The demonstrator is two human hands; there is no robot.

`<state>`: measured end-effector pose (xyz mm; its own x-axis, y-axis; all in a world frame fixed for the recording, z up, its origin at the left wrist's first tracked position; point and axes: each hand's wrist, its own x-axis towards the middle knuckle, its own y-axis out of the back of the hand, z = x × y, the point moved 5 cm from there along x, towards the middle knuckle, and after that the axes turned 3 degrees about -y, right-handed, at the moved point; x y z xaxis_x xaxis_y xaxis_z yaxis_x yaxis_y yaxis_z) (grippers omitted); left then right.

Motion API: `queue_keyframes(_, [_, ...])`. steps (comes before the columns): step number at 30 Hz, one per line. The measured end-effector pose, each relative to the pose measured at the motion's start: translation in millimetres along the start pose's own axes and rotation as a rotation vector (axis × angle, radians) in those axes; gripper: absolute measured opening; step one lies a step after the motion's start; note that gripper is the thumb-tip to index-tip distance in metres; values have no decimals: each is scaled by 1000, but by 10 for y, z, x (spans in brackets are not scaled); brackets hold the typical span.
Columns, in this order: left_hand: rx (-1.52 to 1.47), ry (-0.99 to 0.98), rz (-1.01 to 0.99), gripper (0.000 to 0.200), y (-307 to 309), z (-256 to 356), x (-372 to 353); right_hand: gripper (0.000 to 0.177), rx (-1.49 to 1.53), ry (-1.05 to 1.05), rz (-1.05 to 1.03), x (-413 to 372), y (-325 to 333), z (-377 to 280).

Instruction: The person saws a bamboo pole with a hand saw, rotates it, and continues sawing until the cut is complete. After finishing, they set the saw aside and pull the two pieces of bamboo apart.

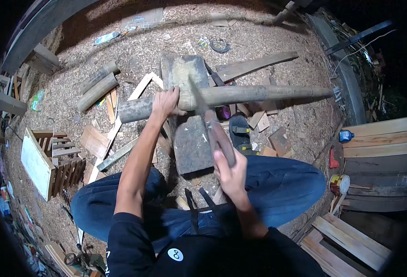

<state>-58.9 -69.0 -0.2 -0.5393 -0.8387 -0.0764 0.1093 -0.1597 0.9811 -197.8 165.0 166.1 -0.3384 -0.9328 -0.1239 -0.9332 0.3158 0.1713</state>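
A long bamboo pole (240, 94) lies crosswise over a thick wooden block (192, 147). My left hand (165, 101) grips the pole near its left end, fingers wrapped over the top. My right hand (231, 173) is closed round the handle of a handsaw (219, 136). The saw's blade is blurred and crosses the pole just right of my left hand, above the block. Pale sawdust (187, 69) covers the far part of the block. How deep the blade sits in the bamboo cannot be made out.
Two short bamboo pieces (97, 92) lie at the left. A wooden plank (259, 64) rests behind the pole, and a sandal (239, 129) is right of the block. A slatted wooden crate (51, 159) stands left; a tin (339, 183) and stacked boards (374, 138) are right. Wood shavings cover the ground.
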Motion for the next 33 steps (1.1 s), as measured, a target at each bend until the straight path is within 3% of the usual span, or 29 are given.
queue_keyframes(3, [42, -52, 102, 94, 24, 62, -64, 19, 158, 182, 51, -208, 231, -462])
queue_keyframes(5, [61, -57, 150, 93, 58, 66, -55, 21, 122, 134, 15, 38, 238, -543])
queue_keyframes(9, [56, -28, 161, 93, 112, 51, -23, 27, 256, -76, -64, 651, -214, 457])
queue_keyframes(14, [76, -10, 265, 88, 134, 159, -112, 23, 187, -63, -18, 947, -513, 1105])
queue_keyframes(19, [28, 16, 250, 96, 186, 164, -91, 24, 224, -120, -25, 994, -535, 1106])
queue_keyframes(22, [-3, 95, 22, 96, 174, 89, 4, 26, 249, -151, -39, 969, -546, 1033])
queue_keyframes(25, [98, 69, 49, 97, 134, 74, 61, 28, 142, -150, -39, 1018, -573, 943])
queue_keyframes(31, [182, 18, 95, 80, -50, 9, 76, 30, -86, -58, -42, 1047, -597, 605])
queue_keyframes(33, [56, 31, -39, 80, -44, -13, 99, 31, -63, -103, -30, 976, -620, 681])
